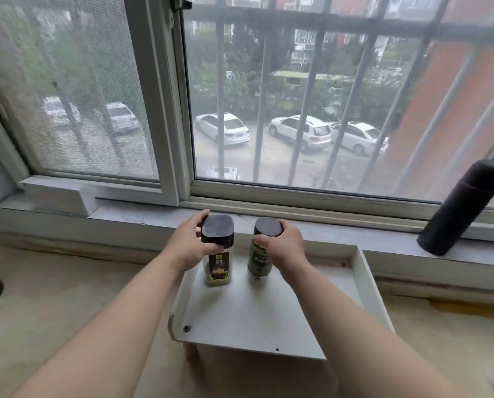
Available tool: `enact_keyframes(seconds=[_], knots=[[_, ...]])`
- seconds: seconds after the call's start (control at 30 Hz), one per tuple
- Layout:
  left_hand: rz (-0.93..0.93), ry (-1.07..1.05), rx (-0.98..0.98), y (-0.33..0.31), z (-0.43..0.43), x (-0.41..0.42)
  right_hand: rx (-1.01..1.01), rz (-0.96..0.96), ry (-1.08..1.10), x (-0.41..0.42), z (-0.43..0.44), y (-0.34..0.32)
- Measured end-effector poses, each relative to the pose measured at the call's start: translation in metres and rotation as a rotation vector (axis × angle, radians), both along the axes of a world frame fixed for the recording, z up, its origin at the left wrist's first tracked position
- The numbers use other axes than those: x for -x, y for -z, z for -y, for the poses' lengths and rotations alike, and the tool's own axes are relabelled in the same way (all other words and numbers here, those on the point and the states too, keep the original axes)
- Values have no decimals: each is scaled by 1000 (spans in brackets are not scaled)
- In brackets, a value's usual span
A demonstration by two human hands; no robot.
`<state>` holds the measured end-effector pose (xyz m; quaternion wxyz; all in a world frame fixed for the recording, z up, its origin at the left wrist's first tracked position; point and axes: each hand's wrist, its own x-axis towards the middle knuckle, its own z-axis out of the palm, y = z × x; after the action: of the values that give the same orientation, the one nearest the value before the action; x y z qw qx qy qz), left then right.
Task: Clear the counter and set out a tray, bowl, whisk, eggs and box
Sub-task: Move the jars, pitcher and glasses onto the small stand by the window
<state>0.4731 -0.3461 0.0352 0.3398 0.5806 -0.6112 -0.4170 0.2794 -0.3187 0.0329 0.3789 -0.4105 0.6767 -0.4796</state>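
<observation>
While the left hand (187,247) grips a square-lidded jar (219,258), the right hand (286,249) grips a round-lidded jar (258,261) over the white tray (254,314).

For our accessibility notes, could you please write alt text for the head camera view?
A person's left hand grips a square-lidded jar and the right hand a round-lidded jar, both upright over a small white stand below a barred window. A dark flask sits on the sill at right.
</observation>
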Motion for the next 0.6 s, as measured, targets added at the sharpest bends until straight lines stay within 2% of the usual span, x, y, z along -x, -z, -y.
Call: enact_keyframes(seconds=[0.37,0.6], knots=[[-178,58,-96,15,3,0,-13,-15,-43,-15,10,10],[-86,23,-68,34,0,2,-202,-130,-140,-8,8,34]])
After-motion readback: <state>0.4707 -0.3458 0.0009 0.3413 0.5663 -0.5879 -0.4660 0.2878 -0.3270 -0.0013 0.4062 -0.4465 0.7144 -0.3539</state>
